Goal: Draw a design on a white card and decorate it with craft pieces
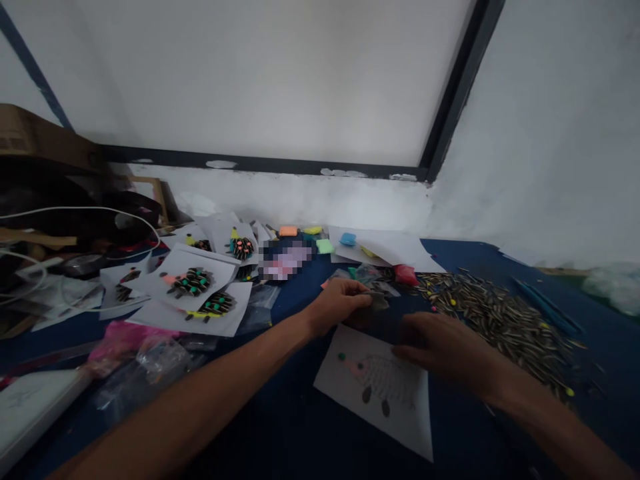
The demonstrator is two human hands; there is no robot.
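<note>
My left hand [343, 303] is closed in a pinch on a small, thin greyish piece [379, 301], too dim to name. Below it lies a white paper [345, 393] with a hedgehog drawing; its snout is pink with a green nose, and dark seeds form the feet. Over the paper's upper right edge is my right hand [440, 340], fingers curled together; whatever they hold, if anything, is hidden. Just beyond both hands sit small clear plastic bags [370, 273] and a red lump [405, 275].
Striped sunflower seeds [495, 320] spread in a heap at right, beside blue tweezers [547, 307]. Papers with seed hedgehogs [200, 270] overlap at left. Orange [289, 231], green [325, 246] and blue [348, 239] clay pieces stand near the wall. A white box [40, 413] occupies the left front.
</note>
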